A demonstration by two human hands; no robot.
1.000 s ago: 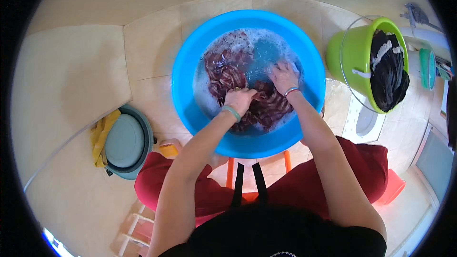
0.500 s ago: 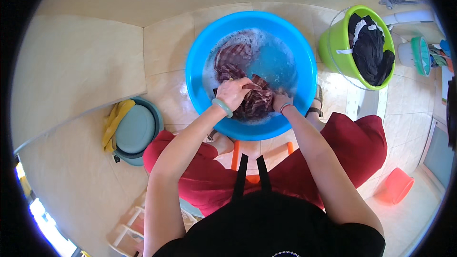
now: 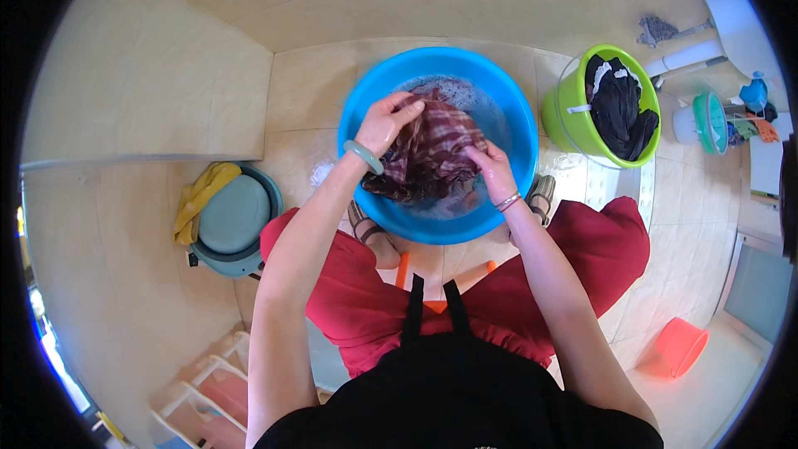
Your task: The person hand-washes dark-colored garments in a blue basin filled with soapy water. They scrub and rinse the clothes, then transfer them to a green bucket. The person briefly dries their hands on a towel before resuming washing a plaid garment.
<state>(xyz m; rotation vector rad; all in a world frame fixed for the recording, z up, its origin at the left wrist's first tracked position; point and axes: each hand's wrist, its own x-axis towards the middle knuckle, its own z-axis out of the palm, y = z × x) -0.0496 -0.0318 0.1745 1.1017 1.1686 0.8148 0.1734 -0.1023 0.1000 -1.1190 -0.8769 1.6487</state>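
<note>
A wet maroon plaid cloth garment stretches between my hands over a round blue basin of soapy water. My left hand, with a pale green bangle at its wrist, grips the garment's upper left edge. On the right side, my right hand pinches the cloth between thumb and fingers. The garment's lower part hangs down into the basin, and foamy water shows behind it. What kind of garment it is cannot be made out.
Right of the basin stands a lime-green bucket holding dark clothes. A grey-blue tub with a yellow cloth sits at the left by the wall. A coral bucket lies at the lower right. White shelving stands lower left.
Both hands have lifted the garment out of the water and spread it between them. Earlier it was bunched low in the basin, with my right hand in the water. The view has shifted slightly.
</note>
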